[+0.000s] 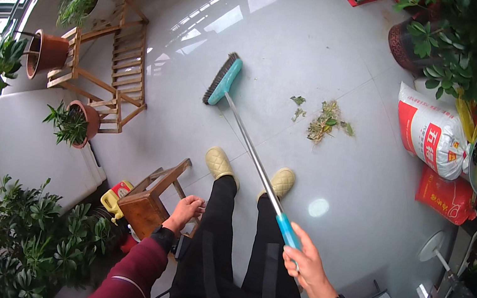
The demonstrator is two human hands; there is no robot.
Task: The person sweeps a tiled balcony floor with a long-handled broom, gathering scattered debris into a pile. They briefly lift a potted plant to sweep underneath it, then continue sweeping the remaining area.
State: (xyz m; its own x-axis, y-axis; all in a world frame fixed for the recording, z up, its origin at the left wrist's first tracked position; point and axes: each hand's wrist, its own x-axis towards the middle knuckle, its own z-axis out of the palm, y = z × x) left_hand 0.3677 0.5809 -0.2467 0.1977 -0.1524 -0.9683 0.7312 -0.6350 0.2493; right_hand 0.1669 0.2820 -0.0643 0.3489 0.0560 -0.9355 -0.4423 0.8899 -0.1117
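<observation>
My right hand (308,265) is wrapped round the turquoise grip of a long-handled broom (253,155). Its silver pole slants up and left to a turquoise head with dark bristles, which is at the floor beyond my feet. To the right of the broom head lies a small heap of dry leaves and plant scraps (325,121), with a few loose bits beside it. My left hand (187,210) hangs by my left thigh, near a wooden stool (145,209). Its fingers are curled in, and I cannot make out whether anything is inside them.
A wooden slatted plant stand (129,63) with potted plants is at the left. White and red sacks (429,135) and a large potted plant (410,45) line the right. My yellow slippers (222,164) are on the shiny tiled floor (309,40). A yellow jug (113,198) is beside the stool.
</observation>
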